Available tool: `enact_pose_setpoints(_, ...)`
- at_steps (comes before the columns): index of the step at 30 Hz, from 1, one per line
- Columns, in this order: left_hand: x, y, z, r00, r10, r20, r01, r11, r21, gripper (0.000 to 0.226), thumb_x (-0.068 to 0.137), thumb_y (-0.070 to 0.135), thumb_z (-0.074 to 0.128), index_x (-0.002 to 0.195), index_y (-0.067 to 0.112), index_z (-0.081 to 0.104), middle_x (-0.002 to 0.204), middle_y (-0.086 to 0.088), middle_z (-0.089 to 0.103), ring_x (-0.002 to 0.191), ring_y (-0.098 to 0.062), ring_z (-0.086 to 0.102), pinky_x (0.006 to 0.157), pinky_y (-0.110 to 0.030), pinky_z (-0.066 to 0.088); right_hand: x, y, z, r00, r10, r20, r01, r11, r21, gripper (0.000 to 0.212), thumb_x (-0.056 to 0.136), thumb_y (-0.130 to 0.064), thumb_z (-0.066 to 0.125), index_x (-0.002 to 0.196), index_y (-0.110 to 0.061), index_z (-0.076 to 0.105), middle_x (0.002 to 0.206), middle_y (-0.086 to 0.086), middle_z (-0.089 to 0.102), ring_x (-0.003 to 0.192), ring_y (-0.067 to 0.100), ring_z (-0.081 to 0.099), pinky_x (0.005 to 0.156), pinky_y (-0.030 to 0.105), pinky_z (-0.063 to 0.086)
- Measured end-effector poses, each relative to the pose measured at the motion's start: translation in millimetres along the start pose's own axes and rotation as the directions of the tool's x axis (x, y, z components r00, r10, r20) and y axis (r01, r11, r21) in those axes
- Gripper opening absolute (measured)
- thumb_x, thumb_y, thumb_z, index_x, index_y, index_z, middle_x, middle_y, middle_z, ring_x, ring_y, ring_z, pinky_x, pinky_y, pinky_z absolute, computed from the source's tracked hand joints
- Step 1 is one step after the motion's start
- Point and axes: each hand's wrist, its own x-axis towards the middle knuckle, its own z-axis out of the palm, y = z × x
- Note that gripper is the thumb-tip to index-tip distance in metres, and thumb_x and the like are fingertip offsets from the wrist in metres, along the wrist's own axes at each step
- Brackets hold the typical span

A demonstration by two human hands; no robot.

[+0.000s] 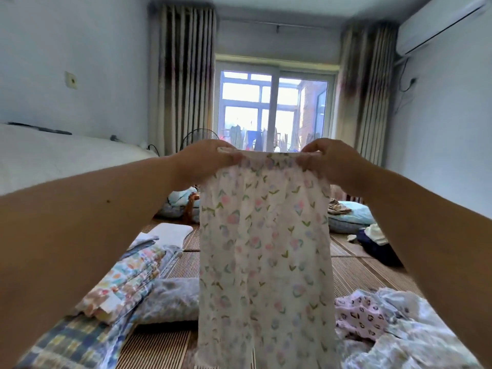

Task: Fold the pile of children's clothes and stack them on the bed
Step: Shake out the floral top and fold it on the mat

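Bed mat (359, 272) underneath, floral trousers (266, 249) hanging mid-frame. Your left hand (207, 161) and right hand (332, 163) each pinch a waistband corner. Looks like thin, floppy, light cotton, so those corners are the spot to hold.

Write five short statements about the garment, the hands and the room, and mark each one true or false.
1. The left hand and the right hand both grip the top edge of the floral trousers. True.
2. The floral trousers lie spread flat on the mat. False: they hang in the air from both hands.
3. A stack of folded clothes sits to the left of the trousers. True.
4. The curtains are drawn shut across the window. False: they are pulled to either side and the glass is uncovered.
5. A heap of unfolded clothes lies at the lower right. True.
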Motion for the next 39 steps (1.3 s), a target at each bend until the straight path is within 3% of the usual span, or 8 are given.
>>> enact_pose_setpoints(4,-2.5,2.8,-8.8,0.992,0.001,0.129,0.006,0.998,-0.055,0.029,0.083,0.036,0.070,0.100,0.013,0.068,0.095,-0.009,0.071,0.088,-0.025,0.069,0.077,-0.035,0.055,-0.1,-0.1,-8.0,0.988,-0.047,0.145,0.049,0.999,-0.015,0.017,0.090,-0.018,0.065,0.098,-0.033,0.064,0.091,0.007,0.069,0.080,0.022,0.070,0.075,0.035,0.058)
enact_pose_setpoints(11,-3.5,-5.4,-23.1,0.979,-0.131,0.156,0.128,0.991,0.029,0.044,0.053,0.045,0.081,0.086,0.017,0.073,0.085,-0.005,0.072,0.086,-0.026,0.069,0.077,-0.036,0.057,-18.2,5.9,4.3,0.922,0.006,0.388,0.039,0.994,-0.107,0.024,0.077,-0.004,0.077,0.090,-0.023,0.073,0.070,0.000,0.069,0.054,0.002,0.057,0.059,0.012,0.045)
enact_pose_setpoints(14,-4.6,-11.0,-24.2,0.988,-0.132,0.082,0.118,0.980,0.162,0.038,0.070,0.044,0.080,0.089,0.012,0.074,0.090,-0.010,0.072,0.088,-0.027,0.069,0.085,-0.041,0.056,-21.9,10.5,11.4,0.939,-0.022,0.342,0.035,0.999,-0.030,0.029,0.076,-0.007,0.077,0.087,-0.033,0.074,0.076,0.002,0.072,0.070,0.014,0.061,0.074,0.027,0.047)
enact_pose_setpoints(19,-7.7,-16.4,-25.2,0.965,-0.235,0.113,0.207,0.954,0.216,0.034,0.076,0.044,0.075,0.087,0.012,0.072,0.088,-0.008,0.072,0.088,-0.026,0.069,0.083,-0.038,0.056,-24.7,8.3,14.2,0.925,-0.001,0.379,0.110,0.958,-0.266,0.019,0.078,-0.015,0.076,0.066,-0.027,0.067,0.063,-0.012,0.065,0.061,0.001,0.057,0.064,0.018,0.046)
enact_pose_setpoints(25,-10.7,-15.1,-27.8,0.951,-0.239,0.196,0.255,0.965,-0.064,0.063,0.051,0.049,0.088,0.095,0.008,0.069,0.098,-0.016,0.071,0.091,-0.030,0.069,0.085,-0.041,0.056,-18.1,6.1,9.4,0.981,0.118,0.154,-0.142,0.977,0.157,0.026,0.086,0.002,0.056,0.066,-0.011,0.045,0.073,0.014,0.050,0.068,0.024,0.053,0.059,0.031,0.049)
enact_pose_setpoints(32,17.3,14.5,3.2,0.890,-0.385,-0.245,0.398,0.917,0.003,0.024,0.085,0.027,0.061,0.098,0.008,0.067,0.088,-0.008,0.067,0.076,-0.020,0.064,0.061,-0.028,0.050,10.6,-19.1,30.2,0.934,0.303,-0.188,-0.245,0.929,0.279,0.008,0.073,-0.014,0.062,0.070,-0.010,0.056,0.066,0.009,0.054,0.058,0.021,0.052,0.053,0.029,0.041)
enact_pose_setpoints(36,26.7,39.8,22.4,0.908,-0.399,-0.128,0.357,0.897,-0.259,0.014,0.087,0.022,0.064,0.083,0.009,0.060,0.078,-0.006,0.062,0.067,-0.020,0.060,0.067,-0.031,0.054,17.5,-39.1,45.2,0.936,0.308,-0.170,-0.209,0.876,0.435,0.008,0.076,-0.011,0.062,0.074,-0.008,0.055,0.067,0.012,0.053,0.062,0.026,0.056,0.056,0.032,0.046)
enact_pose_setpoints(39,23.6,62.0,27.5,0.942,-0.336,0.013,0.300,0.823,-0.483,0.035,0.092,0.042,0.058,0.084,0.008,0.062,0.072,-0.006,0.064,0.062,-0.018,0.061,0.060,-0.027,0.054,17.9,-46.2,48.2,0.970,0.190,-0.152,-0.106,0.893,0.438,0.046,0.067,-0.040,0.069,0.098,-0.007,0.062,0.094,0.012,0.068,0.088,0.031,0.068,0.079,0.045,0.057)
